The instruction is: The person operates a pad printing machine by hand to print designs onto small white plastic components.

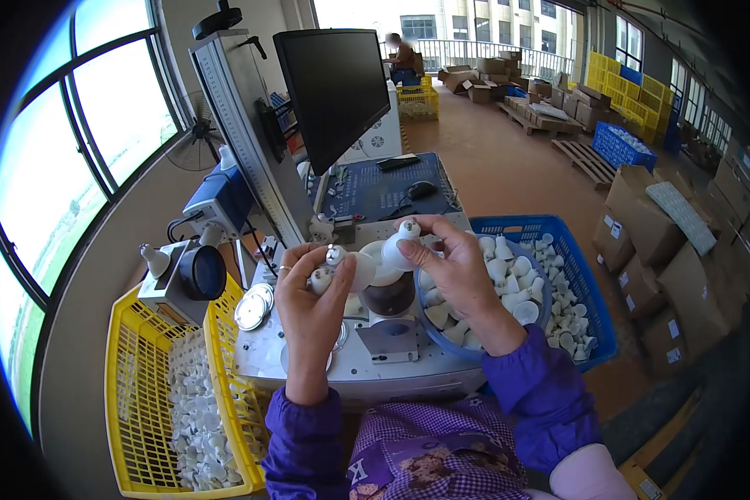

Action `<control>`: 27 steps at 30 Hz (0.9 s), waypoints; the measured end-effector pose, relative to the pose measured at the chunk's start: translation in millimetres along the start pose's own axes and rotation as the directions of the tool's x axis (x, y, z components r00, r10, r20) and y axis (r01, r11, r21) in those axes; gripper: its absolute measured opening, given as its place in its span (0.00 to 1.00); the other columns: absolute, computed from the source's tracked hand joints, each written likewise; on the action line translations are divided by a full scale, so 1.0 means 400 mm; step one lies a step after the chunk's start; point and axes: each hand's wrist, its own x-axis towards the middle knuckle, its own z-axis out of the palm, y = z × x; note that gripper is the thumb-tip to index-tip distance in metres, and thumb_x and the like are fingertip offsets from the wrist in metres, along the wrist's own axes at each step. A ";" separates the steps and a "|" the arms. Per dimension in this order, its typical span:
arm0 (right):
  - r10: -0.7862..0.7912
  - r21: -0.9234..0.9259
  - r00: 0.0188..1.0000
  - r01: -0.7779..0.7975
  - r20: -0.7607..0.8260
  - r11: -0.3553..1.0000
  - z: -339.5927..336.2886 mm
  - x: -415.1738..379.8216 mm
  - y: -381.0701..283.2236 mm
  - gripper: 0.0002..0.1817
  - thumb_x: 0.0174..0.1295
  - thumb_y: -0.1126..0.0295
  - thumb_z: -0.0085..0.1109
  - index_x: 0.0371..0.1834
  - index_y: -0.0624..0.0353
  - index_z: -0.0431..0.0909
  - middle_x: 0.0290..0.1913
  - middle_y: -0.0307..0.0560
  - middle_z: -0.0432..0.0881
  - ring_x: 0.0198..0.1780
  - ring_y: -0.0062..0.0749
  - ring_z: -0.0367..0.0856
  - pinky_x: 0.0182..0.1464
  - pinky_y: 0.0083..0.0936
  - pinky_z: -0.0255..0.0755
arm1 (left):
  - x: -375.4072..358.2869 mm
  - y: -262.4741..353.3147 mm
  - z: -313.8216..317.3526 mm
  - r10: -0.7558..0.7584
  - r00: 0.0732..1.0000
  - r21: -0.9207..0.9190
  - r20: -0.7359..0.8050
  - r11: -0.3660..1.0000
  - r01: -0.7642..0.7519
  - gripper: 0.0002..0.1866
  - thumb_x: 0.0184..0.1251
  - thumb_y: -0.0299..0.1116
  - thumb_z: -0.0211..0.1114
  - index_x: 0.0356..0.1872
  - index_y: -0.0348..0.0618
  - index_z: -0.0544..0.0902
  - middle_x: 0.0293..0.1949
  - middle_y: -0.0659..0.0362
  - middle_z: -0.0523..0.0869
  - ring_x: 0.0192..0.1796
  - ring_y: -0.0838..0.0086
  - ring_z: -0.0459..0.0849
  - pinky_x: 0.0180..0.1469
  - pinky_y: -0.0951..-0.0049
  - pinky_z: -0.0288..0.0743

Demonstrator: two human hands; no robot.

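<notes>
My left hand (310,304) is closed around white spotlight bulb housings, with two pinned ends showing, one at the thumb and another (320,279) lower by the fingers. Between the thumb and fingers of my right hand (458,271) is another white bulb housing (403,247), its small pinned end pointing up and its wide end toward the left hand. Both hands are raised over the white machine bench (267,354), close above a dark round fixture (389,296) on a metal block (388,337). Several similar housings (521,279) fill the round basin beside my right wrist.
A yellow crate (123,392) of white parts stands at left, a blue crate (598,321) at right. The machine head's dark lens (202,272) and a monitor (333,96) rise over the bench. Cardboard boxes (654,225) line the right; a person (403,58) sits far back.
</notes>
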 end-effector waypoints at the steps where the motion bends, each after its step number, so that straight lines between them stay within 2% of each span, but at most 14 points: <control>1: 0.011 0.011 0.999 -0.011 0.034 1.000 0.020 0.016 0.007 0.18 0.58 0.63 0.66 0.47 0.64 0.80 0.41 0.45 0.82 0.43 0.27 0.79 0.47 0.25 0.72 | -0.021 -0.007 -0.017 -0.030 0.999 -0.051 -0.015 0.998 0.029 0.15 0.55 0.31 0.72 0.39 0.29 0.83 0.42 0.54 0.78 0.42 0.72 0.78 0.42 0.74 0.74; 3: 0.004 -0.027 0.997 -0.002 0.078 1.000 0.042 0.031 0.052 0.20 0.58 0.61 0.66 0.47 0.66 0.80 0.41 0.49 0.83 0.43 0.30 0.80 0.48 0.25 0.72 | -0.067 -0.029 -0.041 -0.062 0.997 -0.100 -0.037 0.993 0.058 0.14 0.55 0.30 0.72 0.39 0.29 0.83 0.42 0.55 0.78 0.42 0.74 0.77 0.42 0.76 0.73; 5: 0.026 -0.040 0.993 -0.022 0.112 0.999 0.053 0.032 0.061 0.20 0.58 0.61 0.66 0.47 0.65 0.80 0.41 0.49 0.83 0.43 0.31 0.80 0.48 0.26 0.71 | -0.114 -0.067 -0.053 -0.163 0.987 -0.205 -0.015 0.966 0.156 0.14 0.56 0.30 0.72 0.39 0.31 0.83 0.41 0.57 0.78 0.42 0.76 0.76 0.41 0.79 0.71; 7: 0.053 -0.060 0.987 -0.044 0.149 0.997 0.058 0.033 0.061 0.19 0.59 0.61 0.65 0.47 0.65 0.80 0.41 0.50 0.83 0.44 0.33 0.80 0.48 0.27 0.71 | -0.147 -0.063 -0.061 -0.220 0.975 -0.189 0.014 0.957 0.219 0.13 0.56 0.30 0.72 0.39 0.32 0.84 0.40 0.58 0.78 0.40 0.78 0.75 0.40 0.81 0.69; 9: -0.009 -0.233 0.990 0.043 0.143 0.971 0.057 0.036 0.047 0.19 0.59 0.61 0.64 0.47 0.64 0.80 0.41 0.51 0.83 0.45 0.36 0.79 0.49 0.28 0.71 | -0.173 -0.073 -0.061 -0.238 0.971 -0.195 0.023 0.952 0.238 0.13 0.56 0.31 0.72 0.39 0.33 0.84 0.40 0.59 0.78 0.40 0.79 0.75 0.40 0.81 0.69; 13: -0.061 -0.272 0.990 0.095 0.129 0.958 0.063 0.026 0.047 0.19 0.60 0.60 0.64 0.48 0.63 0.79 0.41 0.52 0.82 0.46 0.38 0.78 0.50 0.29 0.71 | -0.202 -0.076 -0.050 -0.284 0.955 -0.264 0.086 0.918 0.296 0.12 0.56 0.30 0.72 0.39 0.33 0.84 0.40 0.59 0.78 0.40 0.78 0.75 0.41 0.81 0.69; 15: 0.014 -0.177 0.995 0.003 0.096 0.984 0.071 0.018 0.054 0.19 0.61 0.60 0.63 0.48 0.63 0.79 0.42 0.51 0.81 0.46 0.37 0.77 0.50 0.29 0.70 | -0.215 -0.073 -0.043 -0.314 0.939 -0.296 0.138 0.892 0.342 0.12 0.56 0.30 0.72 0.38 0.34 0.84 0.41 0.59 0.78 0.41 0.78 0.76 0.42 0.80 0.69; 19: 0.044 -0.074 0.994 -0.036 0.103 0.997 0.067 0.017 0.074 0.20 0.62 0.59 0.62 0.49 0.64 0.79 0.43 0.50 0.81 0.46 0.35 0.77 0.51 0.28 0.70 | -0.236 -0.079 -0.029 -0.331 0.922 -0.344 0.201 0.857 0.383 0.11 0.57 0.30 0.71 0.38 0.35 0.84 0.40 0.60 0.78 0.41 0.78 0.76 0.43 0.79 0.69; 21: 0.036 -0.071 0.974 -0.020 0.226 0.997 0.047 0.035 0.080 0.19 0.63 0.59 0.61 0.48 0.64 0.79 0.43 0.46 0.81 0.46 0.29 0.77 0.52 0.25 0.70 | -0.245 -0.075 -0.027 -0.360 0.906 -0.342 0.222 0.842 0.418 0.09 0.57 0.28 0.70 0.38 0.35 0.84 0.41 0.59 0.79 0.43 0.77 0.76 0.45 0.79 0.68; 22: 0.037 -0.072 0.974 -0.022 0.222 0.997 0.037 0.048 0.081 0.19 0.63 0.59 0.61 0.48 0.64 0.79 0.43 0.46 0.81 0.46 0.29 0.77 0.52 0.25 0.70 | -0.251 -0.073 -0.025 -0.388 0.889 -0.340 0.243 0.824 0.452 0.08 0.58 0.26 0.69 0.37 0.35 0.84 0.41 0.59 0.79 0.44 0.76 0.76 0.48 0.78 0.68; 24: 0.063 0.112 0.894 -0.126 0.444 0.986 0.020 0.075 0.081 0.18 0.63 0.59 0.61 0.48 0.62 0.79 0.44 0.42 0.82 0.46 0.23 0.77 0.53 0.23 0.69 | -0.264 -0.080 -0.016 -0.385 0.887 -0.338 0.255 0.824 0.455 0.09 0.57 0.28 0.70 0.38 0.35 0.84 0.41 0.60 0.79 0.43 0.77 0.76 0.46 0.79 0.68; 27: 0.054 0.174 0.876 -0.156 0.479 0.972 0.017 0.078 0.081 0.17 0.63 0.60 0.61 0.48 0.61 0.80 0.44 0.40 0.82 0.47 0.20 0.76 0.53 0.21 0.69 | -0.273 -0.079 -0.006 -0.384 0.883 -0.335 0.269 0.823 0.460 0.11 0.57 0.30 0.71 0.38 0.35 0.84 0.40 0.60 0.78 0.41 0.78 0.76 0.43 0.80 0.69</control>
